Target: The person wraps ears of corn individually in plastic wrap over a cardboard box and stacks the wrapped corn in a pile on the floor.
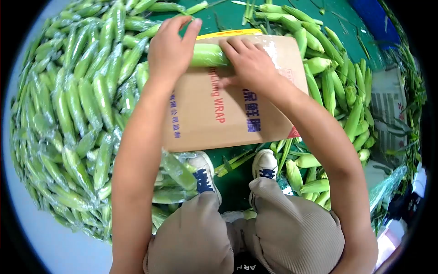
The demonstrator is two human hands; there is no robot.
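A green ear of corn (207, 55) in its husk lies across the top of a brown cardboard box (196, 109), with a glossy film look on its surface. My right hand (251, 61) is wrapped over the ear's right end, its thumb low against the box. At the left end is my left hand (171, 48), beside the ear, with thumb and forefinger apart; its other fingers are partly hidden. Behind the ear, a yellow strip (228, 33) shows along the box's far edge.
A large heap of film-wrapped corn (77, 105) fills the left side. Unwrapped corn (333, 86) is piled on the right. My shoes (265, 164) stand on the green floor (237, 182) below the box. Loose husk leaves (413, 118) and a printed sack (388, 114) lie far right.
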